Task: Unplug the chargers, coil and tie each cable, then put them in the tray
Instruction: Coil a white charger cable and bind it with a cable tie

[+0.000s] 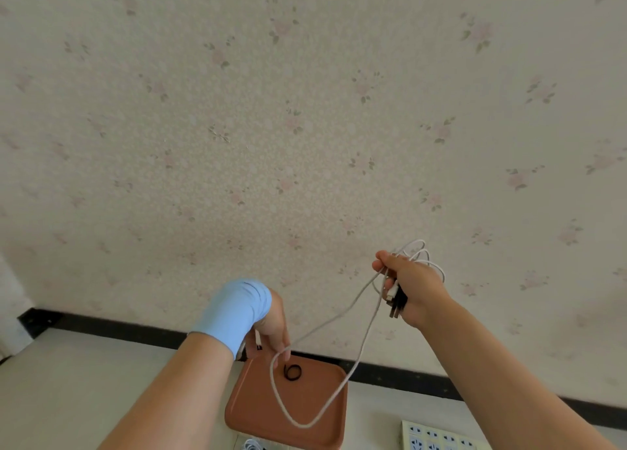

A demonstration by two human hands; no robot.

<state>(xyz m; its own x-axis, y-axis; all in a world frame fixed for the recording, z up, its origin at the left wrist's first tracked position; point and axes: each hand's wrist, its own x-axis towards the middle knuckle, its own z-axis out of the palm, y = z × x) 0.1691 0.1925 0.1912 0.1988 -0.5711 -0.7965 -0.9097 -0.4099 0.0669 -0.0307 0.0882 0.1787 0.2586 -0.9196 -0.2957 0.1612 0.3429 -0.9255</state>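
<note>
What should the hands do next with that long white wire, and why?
Probably the left hand should lift its end of the white cable up to the right hand to add another turn. The right hand grips a few coils with the black charger, but one long loop hangs loose over the tray.

Your white cable [305,426] is partly coiled up at the right beside its black charger plug [397,303]. Its long slack loop droops over the terracotta tray [251,415], where black ties [292,371] lie near the far edge.
</note>
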